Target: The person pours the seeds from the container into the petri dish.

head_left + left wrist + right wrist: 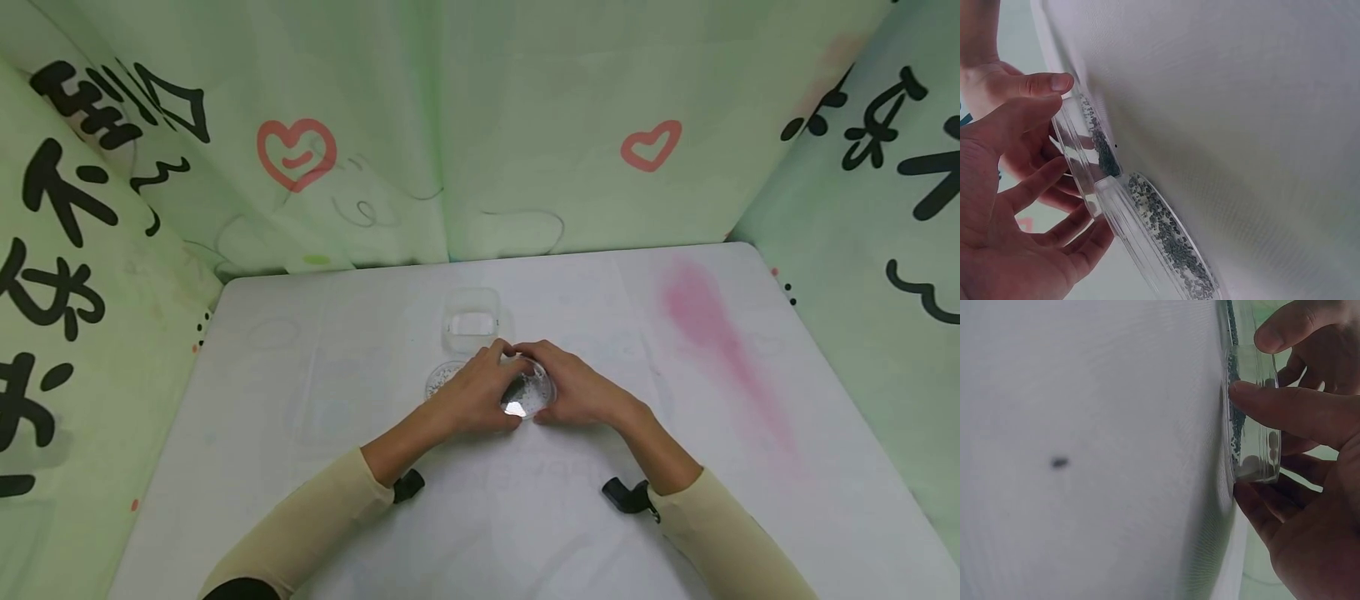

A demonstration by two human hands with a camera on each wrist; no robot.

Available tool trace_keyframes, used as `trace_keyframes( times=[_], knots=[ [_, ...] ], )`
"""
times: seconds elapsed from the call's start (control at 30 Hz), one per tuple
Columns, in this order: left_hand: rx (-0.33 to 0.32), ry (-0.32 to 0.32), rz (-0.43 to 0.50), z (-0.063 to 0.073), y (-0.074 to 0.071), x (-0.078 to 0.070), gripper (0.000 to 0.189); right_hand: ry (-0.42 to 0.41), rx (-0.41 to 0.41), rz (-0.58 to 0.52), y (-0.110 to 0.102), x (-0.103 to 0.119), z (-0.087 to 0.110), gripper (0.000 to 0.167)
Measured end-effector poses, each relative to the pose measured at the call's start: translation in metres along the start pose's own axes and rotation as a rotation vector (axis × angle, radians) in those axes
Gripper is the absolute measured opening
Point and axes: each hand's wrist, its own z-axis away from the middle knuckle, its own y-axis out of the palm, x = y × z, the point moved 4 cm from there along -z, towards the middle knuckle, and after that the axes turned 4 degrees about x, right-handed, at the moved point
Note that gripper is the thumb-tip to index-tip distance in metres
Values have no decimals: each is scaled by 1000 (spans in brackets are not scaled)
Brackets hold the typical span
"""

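Both hands are round a clear round petri dish [536, 393] with dark granules in it, standing on the white-covered table. My left hand [476, 392] holds its left side, thumb at the near edge and fingers at the far side. From the right, my right hand [581, 387] grips the same dish, its thumb [1266, 403] lying along the wall. In the left wrist view a second petri dish [1141, 247], also with dark granules spread over its bottom, stands right beside the held one. In the head view the left hand partly hides that second dish [441, 377].
A clear plastic box [471, 300] with a white patch in it stands behind the dishes. The white tablecloth [360, 350] has a pink stain [720, 358] on the right. Green curtains [525, 125] with drawings surround the table's back and sides.
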Motion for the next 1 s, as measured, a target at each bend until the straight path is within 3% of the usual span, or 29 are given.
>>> trace_keyframes(
  times=[0.67,1.0],
  knots=[
    [-4,3,-49,0,4,1,61,-32,-14,-15,2,0,-1,96],
    [-30,-37,-57,14,-7,4,61,20,-13,28,-6,6,10,100]
  ],
)
